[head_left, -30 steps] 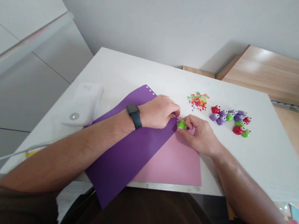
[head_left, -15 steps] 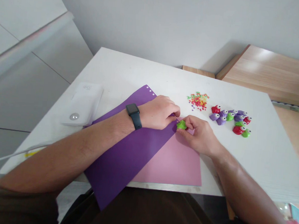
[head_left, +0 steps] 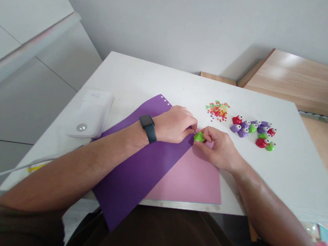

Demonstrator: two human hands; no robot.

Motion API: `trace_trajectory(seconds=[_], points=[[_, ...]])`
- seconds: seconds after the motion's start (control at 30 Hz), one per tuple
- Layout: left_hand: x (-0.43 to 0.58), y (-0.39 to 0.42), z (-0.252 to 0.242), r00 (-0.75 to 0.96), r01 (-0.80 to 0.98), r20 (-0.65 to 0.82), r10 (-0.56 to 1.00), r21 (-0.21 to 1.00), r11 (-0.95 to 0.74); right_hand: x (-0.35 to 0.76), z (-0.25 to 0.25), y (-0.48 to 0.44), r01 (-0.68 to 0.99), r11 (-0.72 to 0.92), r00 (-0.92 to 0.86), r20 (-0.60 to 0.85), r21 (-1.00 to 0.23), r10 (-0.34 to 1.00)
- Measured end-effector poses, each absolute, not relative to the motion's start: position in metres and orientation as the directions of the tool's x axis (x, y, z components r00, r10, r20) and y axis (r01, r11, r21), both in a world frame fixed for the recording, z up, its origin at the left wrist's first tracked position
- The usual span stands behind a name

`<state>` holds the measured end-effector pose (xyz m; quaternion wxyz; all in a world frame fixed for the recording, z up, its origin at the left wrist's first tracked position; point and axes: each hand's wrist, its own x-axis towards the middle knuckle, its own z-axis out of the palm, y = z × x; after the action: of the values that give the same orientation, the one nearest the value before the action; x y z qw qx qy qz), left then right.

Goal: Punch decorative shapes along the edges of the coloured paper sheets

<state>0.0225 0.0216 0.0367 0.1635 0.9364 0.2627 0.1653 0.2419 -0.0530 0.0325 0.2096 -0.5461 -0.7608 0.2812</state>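
A sheet of purple paper (head_left: 149,163) lies slanted over a pink sheet (head_left: 193,182), its lower corner hanging past the table's front edge. Small star-shaped holes run along its far edge. My left hand (head_left: 175,124), with a black watch on the wrist, pinches the purple sheet near its right corner. A green craft punch (head_left: 199,137) sits at that corner, gripped between the thumb and fingers of my right hand (head_left: 219,146). Whether the paper's edge is inside the punch is hard to make out.
A heap of small coloured paper cutouts (head_left: 218,110) lies beyond my right hand. Several red, purple and green punches (head_left: 253,128) stand to the right. A white device (head_left: 91,113) and a white cable (head_left: 15,170) are at the left of the white table (head_left: 145,72).
The far end of the purple sheet and my left hand have shifted very slightly. Both hands keep their grips, and the green punch stays at the corner.
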Motion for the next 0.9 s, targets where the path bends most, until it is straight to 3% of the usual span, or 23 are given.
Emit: trace_trajectory(seconds=[0.9], points=[[0.0210,0.0195,0.0381,0.809,0.403,0.243,0.535,0.432,-0.807,0.2408,0.0312,-0.0541,0.707,0.256,-0.316,0.030,-0.659,0.948]])
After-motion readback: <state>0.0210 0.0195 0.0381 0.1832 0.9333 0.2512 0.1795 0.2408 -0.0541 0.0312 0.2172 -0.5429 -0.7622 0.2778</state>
